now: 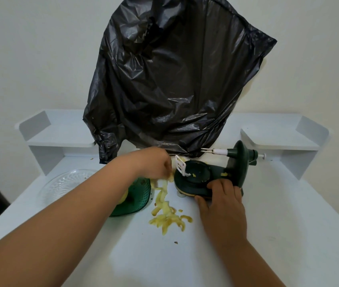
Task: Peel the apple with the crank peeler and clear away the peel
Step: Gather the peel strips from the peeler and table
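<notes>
Left hand [156, 162] pinched limp, wet peel [167, 214] beside crank peeler [210, 175]; right hand [220, 201] gripped its base. Gather gently, likely tears.

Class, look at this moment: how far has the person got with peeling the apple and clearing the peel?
Done: the crank peeler has an empty fork, and a pale fruit sits in the green bowl, so peeling looks finished. In hand: the right hand steadies the peeler while the left hand pinches a strip. Left: the peel on the table must go, perhaps into the black bag.
</notes>
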{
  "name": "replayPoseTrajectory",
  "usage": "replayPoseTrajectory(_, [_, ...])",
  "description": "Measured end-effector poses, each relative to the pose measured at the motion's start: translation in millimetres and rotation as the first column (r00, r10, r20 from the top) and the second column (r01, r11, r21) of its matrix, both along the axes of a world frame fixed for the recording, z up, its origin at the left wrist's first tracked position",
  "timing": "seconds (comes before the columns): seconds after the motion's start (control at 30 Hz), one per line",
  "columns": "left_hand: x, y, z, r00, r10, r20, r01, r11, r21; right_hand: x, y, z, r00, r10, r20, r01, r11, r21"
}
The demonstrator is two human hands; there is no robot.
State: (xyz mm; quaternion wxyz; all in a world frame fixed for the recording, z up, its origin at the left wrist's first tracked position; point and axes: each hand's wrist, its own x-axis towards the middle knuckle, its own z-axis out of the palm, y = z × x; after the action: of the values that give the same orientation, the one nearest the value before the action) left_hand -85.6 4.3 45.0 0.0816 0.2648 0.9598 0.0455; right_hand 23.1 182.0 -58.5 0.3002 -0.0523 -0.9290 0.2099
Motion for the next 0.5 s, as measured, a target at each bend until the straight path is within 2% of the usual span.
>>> replayPoseTrajectory(0.07, [16, -2, 0, 0.996, -0.020, -0.090, 0.014, 0.998, -0.057, 0, 1, 0, 0.999, 0.023, -0.027, -0.023, 0.999, -0.022])
replayPoseTrajectory(0.1, [26, -3, -2, 0.986, -0.016, -0.164, 0.013, 1.000, -0.020, 1, 2, -1, 0.997, 0.040, -0.059, -0.043, 0.998, -0.043])
replayPoseTrajectory(0.17, [51, -5, -11, 0.967, 0.077, -0.244, -0.033, 0.983, 0.179, 2, 2, 0, 0.987, 0.072, -0.146, -0.086, 0.992, -0.091])
replayPoseTrajectory(0.27, [96, -10, -34, 0.959, 0.185, -0.217, -0.054, 0.866, 0.498, 6, -3, 3, 0.948, 0.201, -0.245, -0.222, 0.973, -0.060])
replayPoseTrajectory(0.37, [128, -10, -64, 0.968, 0.187, -0.167, -0.053, 0.804, 0.592, 13, -15, 1, 0.922, 0.357, -0.147, -0.363, 0.932, -0.015])
replayPoseTrajectory(0.5, [144, -10, -100, 0.954, 0.221, -0.201, -0.069, 0.817, 0.572, 18, -25, -4, 0.876, 0.478, 0.061, -0.481, 0.859, 0.176])
